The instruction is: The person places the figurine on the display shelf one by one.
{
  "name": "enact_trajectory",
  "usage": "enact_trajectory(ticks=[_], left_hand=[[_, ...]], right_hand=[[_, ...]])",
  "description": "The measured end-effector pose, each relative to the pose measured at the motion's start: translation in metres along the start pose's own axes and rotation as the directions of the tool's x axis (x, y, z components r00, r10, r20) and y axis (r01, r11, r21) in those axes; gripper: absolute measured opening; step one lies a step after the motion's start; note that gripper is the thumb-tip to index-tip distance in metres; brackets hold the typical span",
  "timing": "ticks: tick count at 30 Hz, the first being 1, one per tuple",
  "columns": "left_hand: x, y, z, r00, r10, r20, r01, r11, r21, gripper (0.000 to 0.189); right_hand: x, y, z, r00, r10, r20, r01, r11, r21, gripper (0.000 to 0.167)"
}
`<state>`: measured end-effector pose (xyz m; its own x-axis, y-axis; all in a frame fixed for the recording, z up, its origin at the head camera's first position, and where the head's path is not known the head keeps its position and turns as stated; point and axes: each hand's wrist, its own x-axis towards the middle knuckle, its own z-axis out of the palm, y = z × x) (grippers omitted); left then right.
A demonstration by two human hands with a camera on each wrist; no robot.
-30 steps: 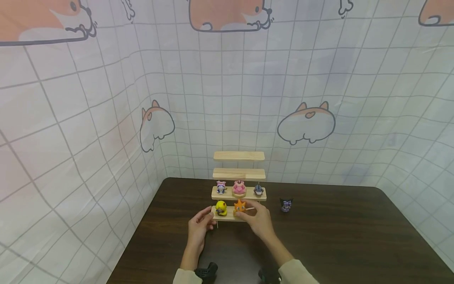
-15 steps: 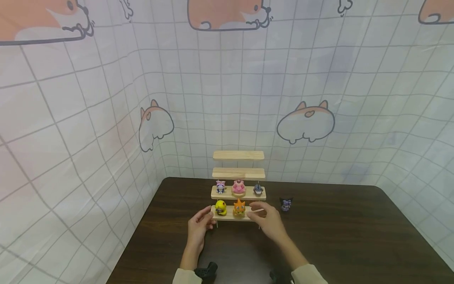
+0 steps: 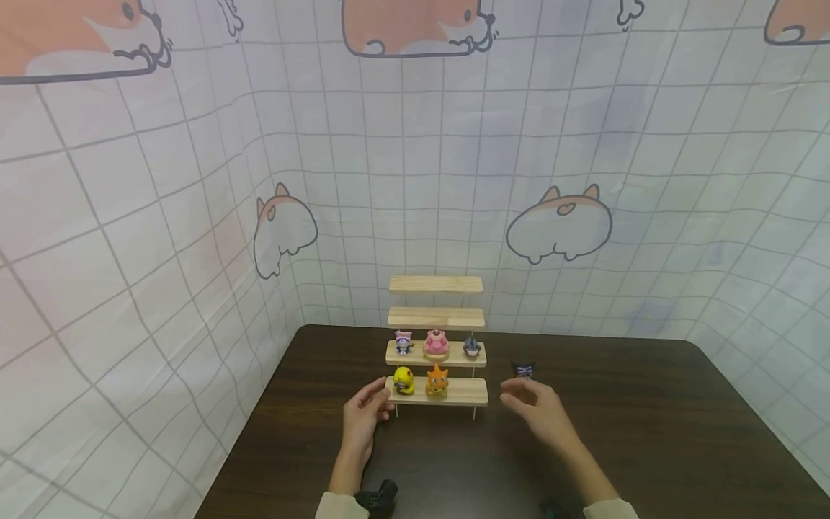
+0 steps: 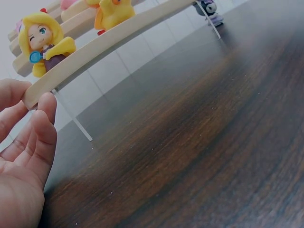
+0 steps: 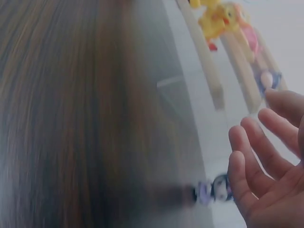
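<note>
My left hand (image 3: 362, 417) pinches the left end of the lowest board of a stepped wooden display stand (image 3: 463, 391). In the left wrist view, a yellow-haired girl figurine (image 4: 45, 45) stands on that board close to my fingers (image 4: 46, 126). Beside it on the same board is an orange and yellow figurine (image 3: 437, 382). My right hand (image 3: 541, 414) hovers right of the stand, holding nothing, its fingers loosely bent. Just beyond it, a black and purple figurine (image 3: 522, 370) stands on the table, its lower part hidden by the hand.
On the second board stand a purple and white figurine (image 3: 403, 343), a pink figurine (image 3: 436, 345) and a grey-blue figurine (image 3: 471, 347). Two bare boards (image 3: 436, 317) rise behind. The dark wood table (image 3: 648, 418) ends at a white grid-patterned cloth (image 3: 447, 216).
My right hand has let go of the orange figurine, leaving it on the lowest board, and moved right toward the black and purple figurine. My left hand has stayed at the board's end.
</note>
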<state>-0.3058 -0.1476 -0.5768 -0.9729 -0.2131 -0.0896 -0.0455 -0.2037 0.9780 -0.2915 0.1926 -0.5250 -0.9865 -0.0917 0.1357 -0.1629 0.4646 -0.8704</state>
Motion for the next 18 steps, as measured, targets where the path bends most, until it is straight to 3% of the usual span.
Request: enact_trajectory(ticks=[9,18], left_hand=[[-0.003,0.001,0.0,1.0,0.001,0.002,-0.001,1.0,-0.01,0.041],[-0.003,0.001,0.0,1.0,0.007,0.005,-0.007,1.0,-0.012,0.042]], right_hand=[[0.002,0.032,-0.021,0.987,0.137,-0.083,-0.138,0.99,-0.009,0.029],[0.006,0.051,-0.032,0.968,0.228,-0.105,-0.221,0.972,0.074,0.047]])
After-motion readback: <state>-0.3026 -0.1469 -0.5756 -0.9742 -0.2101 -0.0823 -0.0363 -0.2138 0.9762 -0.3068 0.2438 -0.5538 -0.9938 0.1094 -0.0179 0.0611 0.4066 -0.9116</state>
